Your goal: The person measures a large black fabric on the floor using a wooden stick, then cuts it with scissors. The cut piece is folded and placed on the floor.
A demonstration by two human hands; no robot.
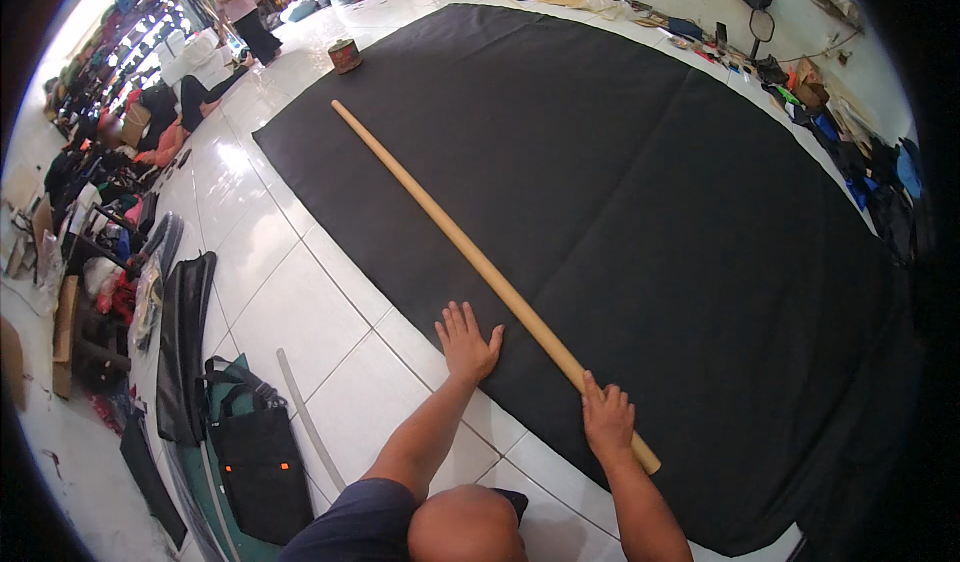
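Note:
A large sheet of black fabric [640, 182] lies spread over the white tiled floor. Across it, slanting from far left to near right, rests a long tan tube [450, 230] that looks like cardboard. My left hand [468, 346] is pressed flat on the fabric near its left edge, fingers spread, to the left of the tube and apart from it. Over the tube's near end sits my right hand [608, 418], its fingers bent around the top; the underside of this grip is hidden.
A round tin [344, 56] stands by the fabric's far left corner. To my left lie a black bag [262, 472], a green board and a thin grey strip [305, 412]. Clutter lines both walls. One person [240, 12] stands far left; another [170, 142] is lower down nearby.

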